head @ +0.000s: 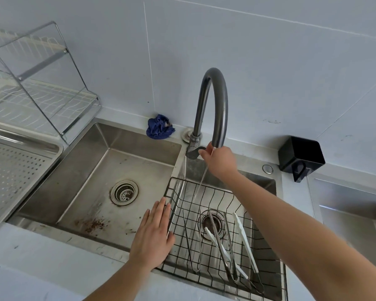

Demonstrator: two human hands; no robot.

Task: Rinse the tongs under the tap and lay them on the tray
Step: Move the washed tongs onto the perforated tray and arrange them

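Three pairs of tongs lie in a black wire basket (174, 187) in the right sink basin: a thin metal pair (188, 242), a broader metal pair (228, 244) and a white-tipped pair (244, 242). A thin stream of water (201, 181) falls from the dark curved tap (217, 98) into the basket. My right hand (220, 160) reaches up to the tap and its fingers grip the tap lever (197, 152). My left hand (153, 235) lies flat and open on the basket's left rim, holding nothing. The perforated steel tray (13, 170) sits far left.
The left sink basin (96, 170) has a drain strainer (124, 192) and brown specks near its front. A blue cloth (160, 127) lies behind the sink. A wire dish rack (41, 83) stands at back left, a black holder (302, 155) at back right.
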